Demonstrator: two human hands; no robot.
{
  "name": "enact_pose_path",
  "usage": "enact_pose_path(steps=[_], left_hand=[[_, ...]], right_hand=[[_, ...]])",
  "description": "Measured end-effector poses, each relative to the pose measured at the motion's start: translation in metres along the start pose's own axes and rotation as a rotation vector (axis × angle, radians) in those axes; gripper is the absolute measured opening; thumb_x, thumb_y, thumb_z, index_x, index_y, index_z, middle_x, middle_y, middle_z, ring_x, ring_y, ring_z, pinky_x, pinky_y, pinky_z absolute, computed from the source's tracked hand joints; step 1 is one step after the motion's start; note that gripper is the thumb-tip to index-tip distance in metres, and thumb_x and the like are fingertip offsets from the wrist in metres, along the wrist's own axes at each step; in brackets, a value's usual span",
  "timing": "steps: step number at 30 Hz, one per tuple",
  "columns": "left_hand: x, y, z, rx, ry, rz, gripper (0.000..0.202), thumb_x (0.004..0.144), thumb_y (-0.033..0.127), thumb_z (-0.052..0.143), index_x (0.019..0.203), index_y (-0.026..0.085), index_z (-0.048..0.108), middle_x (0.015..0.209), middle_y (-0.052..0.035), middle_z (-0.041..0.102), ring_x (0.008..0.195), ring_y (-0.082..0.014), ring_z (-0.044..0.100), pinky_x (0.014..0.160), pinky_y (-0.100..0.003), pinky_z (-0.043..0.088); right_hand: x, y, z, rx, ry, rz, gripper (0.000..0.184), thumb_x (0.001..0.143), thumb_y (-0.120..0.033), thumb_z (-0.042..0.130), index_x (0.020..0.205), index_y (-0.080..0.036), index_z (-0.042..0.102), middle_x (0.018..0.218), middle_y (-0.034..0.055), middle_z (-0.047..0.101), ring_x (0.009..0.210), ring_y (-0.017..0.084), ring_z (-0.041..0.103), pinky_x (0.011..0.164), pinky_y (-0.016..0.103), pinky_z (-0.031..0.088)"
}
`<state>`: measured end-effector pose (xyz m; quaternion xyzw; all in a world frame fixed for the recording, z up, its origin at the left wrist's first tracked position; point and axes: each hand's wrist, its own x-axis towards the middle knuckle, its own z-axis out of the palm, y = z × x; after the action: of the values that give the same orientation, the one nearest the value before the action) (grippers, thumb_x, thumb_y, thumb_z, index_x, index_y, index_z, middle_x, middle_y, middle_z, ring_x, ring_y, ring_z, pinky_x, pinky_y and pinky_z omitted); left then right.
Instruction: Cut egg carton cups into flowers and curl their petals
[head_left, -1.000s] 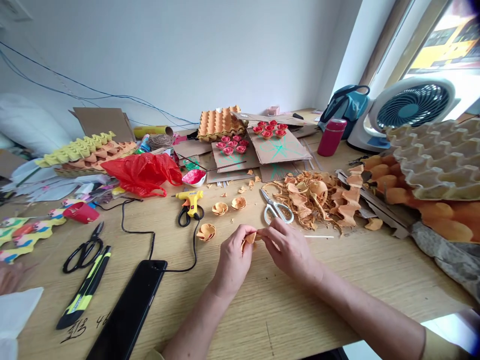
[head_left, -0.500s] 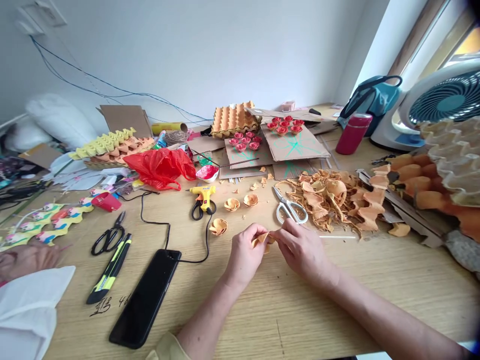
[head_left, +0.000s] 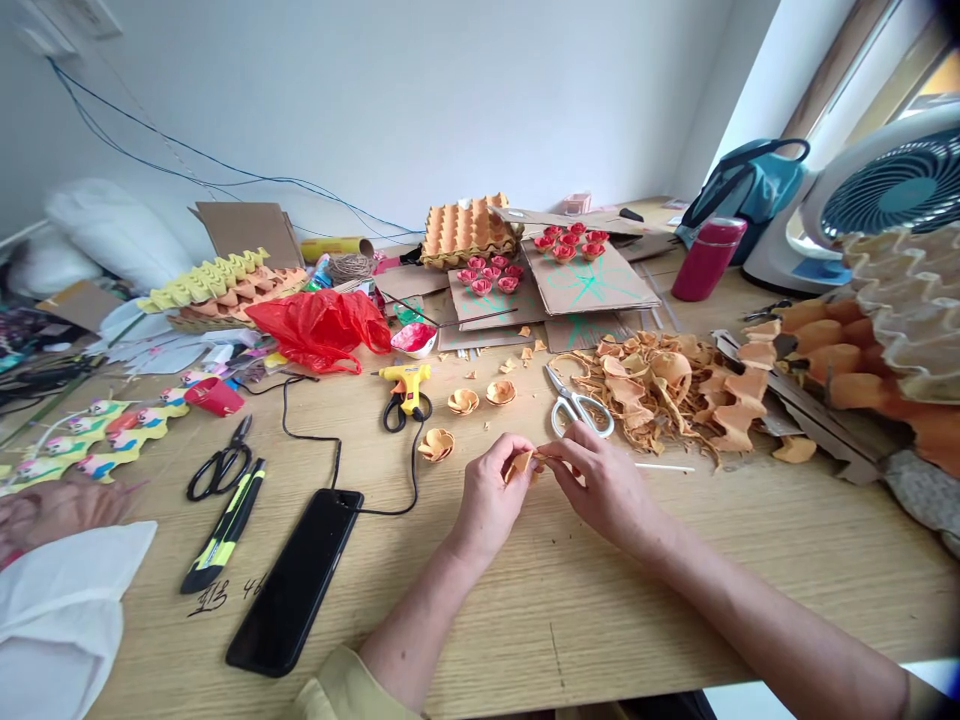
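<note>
Between both hands, just above the table, is a small piece of orange egg carton. My left hand pinches it from the left. The fingertips of my right hand are closed at its right edge, on part of the same piece. Three orange egg-carton flowers, one of them a flower nearest my left hand, stand on the table beyond. White-handled scissors lie just past my right hand. A yellow glue gun rests farther left.
Carton scraps are heaped at right. A phone, a utility knife and black scissors lie at left. Red flowers sit on cardboard behind. A bottle and a fan stand at right; another person's sleeve shows at left.
Both hands stay close together on the carton piece, which has turned a little between the fingers. The whole view has shifted slightly.
</note>
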<state>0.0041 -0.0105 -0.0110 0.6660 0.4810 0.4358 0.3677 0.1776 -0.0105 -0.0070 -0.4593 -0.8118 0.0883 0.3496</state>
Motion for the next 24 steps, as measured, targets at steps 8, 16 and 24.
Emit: enact_pose_path(steps=[8,16,24], left_hand=[[0.0012,-0.0064,0.0034,-0.093,0.0,-0.04,0.009,0.089,0.024,0.062,0.082,0.019,0.061,0.076,0.001,0.071,0.07,-0.0127,0.068,0.067,-0.02,0.051],[0.002,-0.0026,0.0024,-0.088,0.046,0.012,0.008,0.09,0.025,0.06,0.085,0.019,0.062,0.079,0.0,0.071,0.073,-0.0127,0.067,0.07,-0.02,0.051],[0.0006,-0.0038,0.0034,-0.082,0.01,-0.022,0.007,0.091,0.025,0.057,0.087,0.02,0.061,0.08,-0.0001,0.072,0.075,-0.0138,0.069,0.072,-0.022,0.052]], right_hand=[[-0.002,0.0009,0.0001,-0.055,-0.001,-0.028,0.02,0.097,-0.016,0.052,0.089,-0.019,0.07,0.081,0.0031,0.052,0.065,0.015,0.051,0.06,0.026,0.036],[0.0007,-0.0013,-0.0021,0.049,-0.005,0.03,0.016,0.098,-0.019,0.054,0.098,-0.02,0.07,0.086,0.004,0.055,0.066,0.014,0.052,0.061,0.025,0.04],[0.0013,-0.0012,-0.0002,0.075,-0.013,0.05,0.016,0.097,-0.018,0.055,0.095,-0.021,0.071,0.083,0.0029,0.053,0.067,0.014,0.054,0.062,0.025,0.041]])
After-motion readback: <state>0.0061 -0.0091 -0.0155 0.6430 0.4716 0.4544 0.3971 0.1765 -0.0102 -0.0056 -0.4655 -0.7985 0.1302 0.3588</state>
